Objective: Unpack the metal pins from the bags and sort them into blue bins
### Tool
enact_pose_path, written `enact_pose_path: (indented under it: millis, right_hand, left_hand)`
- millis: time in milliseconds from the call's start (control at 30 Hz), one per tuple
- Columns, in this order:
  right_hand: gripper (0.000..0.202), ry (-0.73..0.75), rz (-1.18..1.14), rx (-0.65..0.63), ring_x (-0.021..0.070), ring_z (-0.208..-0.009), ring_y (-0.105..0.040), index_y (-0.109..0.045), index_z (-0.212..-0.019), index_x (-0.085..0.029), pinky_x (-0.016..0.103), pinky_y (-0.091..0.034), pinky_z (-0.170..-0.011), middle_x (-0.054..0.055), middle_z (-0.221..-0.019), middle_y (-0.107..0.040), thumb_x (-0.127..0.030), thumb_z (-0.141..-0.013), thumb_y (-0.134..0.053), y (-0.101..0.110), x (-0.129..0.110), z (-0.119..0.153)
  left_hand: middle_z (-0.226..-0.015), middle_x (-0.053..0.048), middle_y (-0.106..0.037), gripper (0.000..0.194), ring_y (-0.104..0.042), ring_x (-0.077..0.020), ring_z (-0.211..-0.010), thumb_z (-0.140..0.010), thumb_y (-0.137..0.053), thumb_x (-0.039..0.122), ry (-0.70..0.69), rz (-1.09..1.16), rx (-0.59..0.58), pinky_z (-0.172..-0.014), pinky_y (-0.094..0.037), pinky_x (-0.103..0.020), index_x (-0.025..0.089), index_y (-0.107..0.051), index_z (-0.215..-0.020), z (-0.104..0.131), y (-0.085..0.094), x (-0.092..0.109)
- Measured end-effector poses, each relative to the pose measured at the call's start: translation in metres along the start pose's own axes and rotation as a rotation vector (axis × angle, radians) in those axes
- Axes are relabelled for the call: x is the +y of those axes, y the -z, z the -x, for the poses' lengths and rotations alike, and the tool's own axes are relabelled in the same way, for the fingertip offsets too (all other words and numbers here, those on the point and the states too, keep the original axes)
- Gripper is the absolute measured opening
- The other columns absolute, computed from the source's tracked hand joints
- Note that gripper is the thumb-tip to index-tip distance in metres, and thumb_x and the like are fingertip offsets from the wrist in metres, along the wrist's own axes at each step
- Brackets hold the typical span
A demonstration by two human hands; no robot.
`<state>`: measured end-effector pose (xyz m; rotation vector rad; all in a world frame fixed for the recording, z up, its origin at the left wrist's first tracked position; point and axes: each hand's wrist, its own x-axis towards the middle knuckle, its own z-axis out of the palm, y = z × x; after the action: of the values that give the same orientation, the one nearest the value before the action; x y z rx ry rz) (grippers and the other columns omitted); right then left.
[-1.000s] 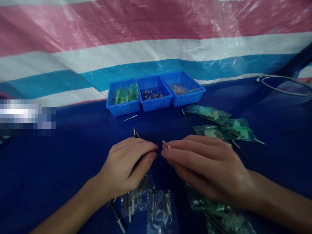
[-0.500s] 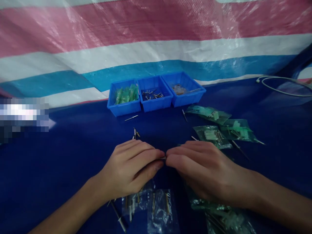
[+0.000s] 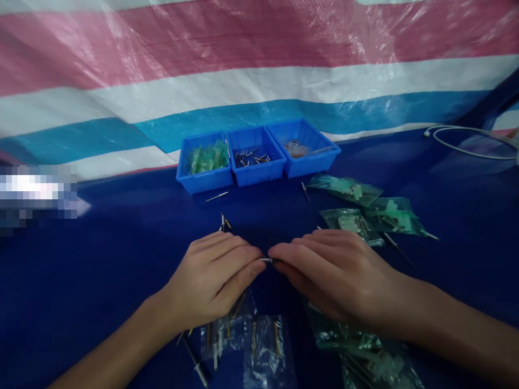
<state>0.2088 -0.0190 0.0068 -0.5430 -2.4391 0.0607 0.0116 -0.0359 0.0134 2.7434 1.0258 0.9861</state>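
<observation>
- A thin, silver-coloured, rod-shaped metal pin (image 3: 265,260) is held between the two hands, lying nearly level across the short gap between the fingertips.
- Its left end is pinched between the thumb and forefinger of the left hand (image 3: 221,270); its right end is gripped in the curled fingertips of the right hand (image 3: 340,275), whose thumb is mostly hidden.
- Only the pin's middle is left exposed; how far either end is covered cannot be told.
- The pin is suspended above the dark blue table surface (image 3: 133,243), beyond a clear plastic bag (image 3: 267,354).
- By its look, it should be light, stiff, hardly fragile, and rather slippery, being smooth and narrow; it is best taken by fingertip pads near the ends.
</observation>
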Motion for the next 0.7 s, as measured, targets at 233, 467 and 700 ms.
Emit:
enact_pose_path:
  millis: [233,467,700]
  right_hand:
    - [0.019,-0.017,0.018,-0.007,0.0114,-0.048,-0.048,-0.058,-0.075,-0.012,0.025,-0.032,-0.047,0.001,-0.058,-0.058,-0.010,-0.087,-0.043,0.0017,-0.0013,-0.0001]
    - [0.022,-0.018,0.040,-0.037,0.0107,-0.045,-0.044,-0.059,-0.075,-0.013,0.026,-0.030,-0.046,-0.001,-0.054,-0.054,-0.016,-0.089,-0.042,0.0011,-0.0015,-0.0002]
    - [0.019,-0.038,0.000,-0.009,0.0103,-0.049,-0.050,-0.057,-0.074,-0.013,0.024,-0.035,-0.049,0.001,-0.058,-0.058,-0.014,-0.088,-0.044,0.0017,-0.0024,-0.0010]
  left_hand:
    - [-0.075,-0.003,-0.067,0.015,-0.064,-0.0134,-0.069,-0.091,-0.043,0.024,0.019,-0.023,0.010,-0.061,-0.051,-0.024,0.016,-0.055,-0.088,0.0000,0.0008,-0.0010]
    - [-0.071,-0.001,-0.065,0.011,-0.061,-0.0111,-0.063,-0.088,-0.048,0.018,-0.020,-0.026,0.030,-0.059,-0.048,-0.021,0.015,-0.057,-0.083,0.0005,0.0002,-0.0004]
    - [-0.067,0.000,-0.064,0.017,-0.061,-0.0114,-0.061,-0.088,-0.045,0.016,0.019,0.006,0.008,-0.058,-0.048,-0.022,0.015,-0.056,-0.076,-0.0009,0.0014,0.0015]
